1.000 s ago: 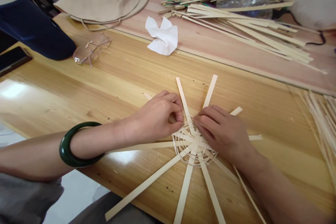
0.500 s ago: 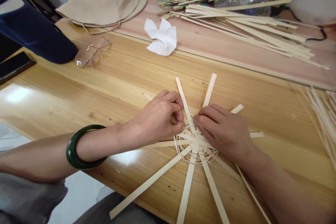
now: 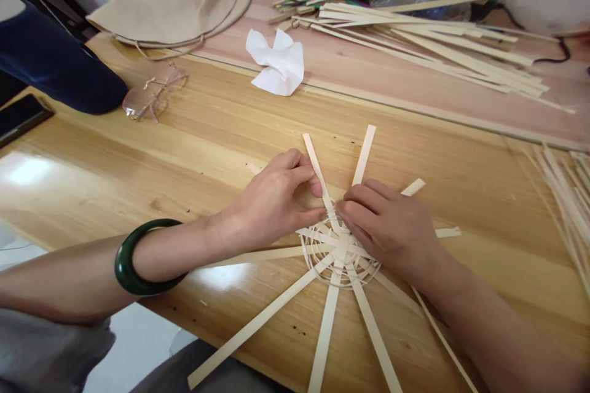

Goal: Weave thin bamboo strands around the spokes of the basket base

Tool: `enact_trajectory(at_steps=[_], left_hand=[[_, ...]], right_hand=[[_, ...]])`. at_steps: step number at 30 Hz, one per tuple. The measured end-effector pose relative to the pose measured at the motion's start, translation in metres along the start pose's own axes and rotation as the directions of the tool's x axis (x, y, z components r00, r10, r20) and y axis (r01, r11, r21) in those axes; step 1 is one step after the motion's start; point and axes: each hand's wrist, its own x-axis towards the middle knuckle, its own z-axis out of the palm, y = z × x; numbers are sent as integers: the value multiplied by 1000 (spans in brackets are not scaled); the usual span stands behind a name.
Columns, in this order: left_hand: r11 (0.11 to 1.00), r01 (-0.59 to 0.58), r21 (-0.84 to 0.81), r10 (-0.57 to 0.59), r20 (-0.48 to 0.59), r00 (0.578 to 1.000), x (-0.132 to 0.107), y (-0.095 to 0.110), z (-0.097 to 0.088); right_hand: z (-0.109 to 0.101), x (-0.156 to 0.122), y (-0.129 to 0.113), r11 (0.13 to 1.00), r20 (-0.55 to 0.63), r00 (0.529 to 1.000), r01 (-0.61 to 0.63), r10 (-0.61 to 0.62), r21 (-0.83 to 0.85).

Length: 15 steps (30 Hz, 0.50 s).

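Below, wooden table [image 3: 138, 184], bamboo strips [image 3: 415, 31] piled beyond, left hand [image 3: 271, 196], right hand [image 3: 387, 227] together on woven base [image 3: 341, 258]

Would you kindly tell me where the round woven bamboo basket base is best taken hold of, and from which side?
Take the round woven bamboo basket base by its lower rim, probably from above on the near side: that arc is clear of the left hand and right hand, while the thin bamboo spokes look too flimsy to bear it.
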Motion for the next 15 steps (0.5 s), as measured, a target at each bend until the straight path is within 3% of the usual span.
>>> enact_trajectory(at_steps=[4, 9, 15], left_hand=[[997, -30, 69, 31, -11, 999, 0, -1, 4], [980, -91, 178, 94, -10, 996, 0, 0, 6], [975, -66, 212, 67, 3, 998, 0, 1, 7]], right_hand=[[3, -1, -1, 999, -10, 1000, -29, 29, 25], [8, -3, 1, 970, -81, 983, -146, 165, 194], [3, -4, 3, 970, -91, 976, -184, 200, 159]])
